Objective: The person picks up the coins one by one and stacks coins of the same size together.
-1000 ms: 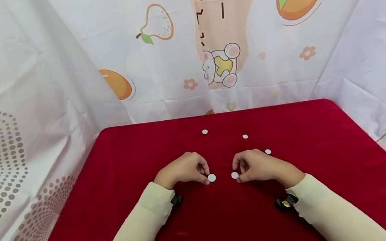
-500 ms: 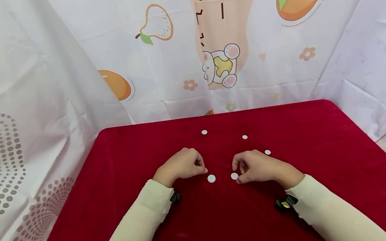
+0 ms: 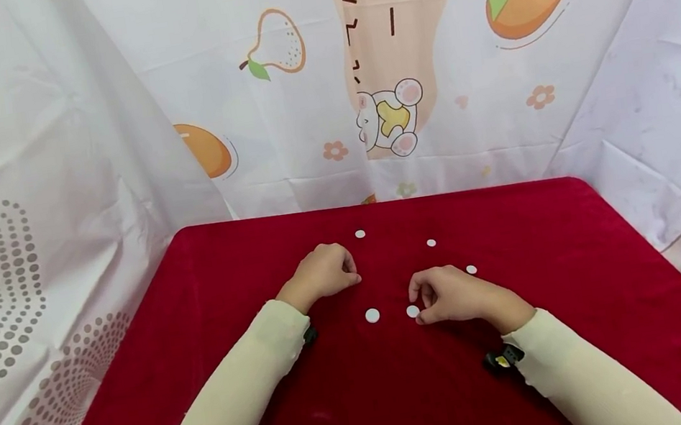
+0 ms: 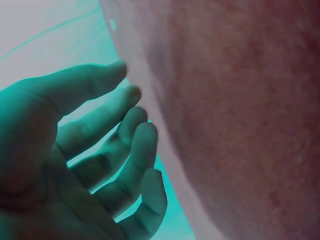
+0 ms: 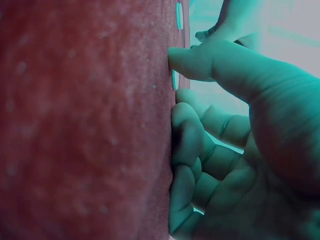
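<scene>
My left hand point(image 3: 324, 271) hovers over the left middle of the red cloth, fingers loosely bent. In the left wrist view its thumb and fingertips point(image 4: 145, 132) stand apart with nothing between them. Below it on the cloth lies a flat white disc point(image 3: 372, 315). A second white disc point(image 3: 412, 311) lies a little to the right of that one, at the fingertips of my right hand point(image 3: 456, 292). In the right wrist view, the right thumb and index finger close on opposite edges of this disc point(image 5: 175, 80), and the other fingers curl against the cloth.
Farther back on the red cloth point(image 3: 553, 233) lie a white disc point(image 3: 359, 234) near the back edge, another point(image 3: 431, 243) right of it, and a third point(image 3: 471, 269) just behind the right hand. A printed white curtain point(image 3: 290, 132) hangs behind the table.
My left hand has let go of the left front disc and moved away toward the back of the table. The right hand stays at its disc.
</scene>
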Available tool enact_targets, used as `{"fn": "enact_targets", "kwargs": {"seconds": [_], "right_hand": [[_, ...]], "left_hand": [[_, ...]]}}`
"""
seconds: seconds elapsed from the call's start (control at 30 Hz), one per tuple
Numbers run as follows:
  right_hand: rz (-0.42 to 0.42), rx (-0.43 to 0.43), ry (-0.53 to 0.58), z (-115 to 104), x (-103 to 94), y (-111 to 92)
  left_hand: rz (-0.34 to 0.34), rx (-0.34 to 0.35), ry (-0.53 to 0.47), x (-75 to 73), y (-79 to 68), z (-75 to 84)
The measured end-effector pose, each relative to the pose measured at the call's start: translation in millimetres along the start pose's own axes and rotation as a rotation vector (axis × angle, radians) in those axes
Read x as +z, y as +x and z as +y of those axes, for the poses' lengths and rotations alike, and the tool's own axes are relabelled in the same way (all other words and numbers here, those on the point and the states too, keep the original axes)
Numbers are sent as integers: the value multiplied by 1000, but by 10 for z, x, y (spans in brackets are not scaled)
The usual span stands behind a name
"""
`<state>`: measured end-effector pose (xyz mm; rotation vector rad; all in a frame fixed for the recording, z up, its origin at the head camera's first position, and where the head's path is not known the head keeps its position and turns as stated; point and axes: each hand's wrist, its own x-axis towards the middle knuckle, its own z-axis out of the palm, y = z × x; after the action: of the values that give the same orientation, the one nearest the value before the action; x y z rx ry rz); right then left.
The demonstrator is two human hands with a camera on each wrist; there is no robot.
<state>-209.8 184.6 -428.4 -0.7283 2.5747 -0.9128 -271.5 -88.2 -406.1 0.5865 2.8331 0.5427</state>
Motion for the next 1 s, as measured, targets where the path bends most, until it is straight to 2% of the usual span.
{"fn": "enact_targets", "kwargs": {"seconds": [0.2, 0.43, 0.7, 1.0], "right_hand": [[-7, -4, 7, 8, 2, 0], [-14, 7, 11, 19, -14, -3], [-19, 7, 14, 1, -20, 7], [-9, -5, 4, 29, -15, 2]], "left_hand": [[32, -46, 18, 8, 147, 20], [19, -87, 34, -50, 331, 15], [24, -146, 8, -43, 456, -26], [61, -141, -105, -117, 553, -89]]}}
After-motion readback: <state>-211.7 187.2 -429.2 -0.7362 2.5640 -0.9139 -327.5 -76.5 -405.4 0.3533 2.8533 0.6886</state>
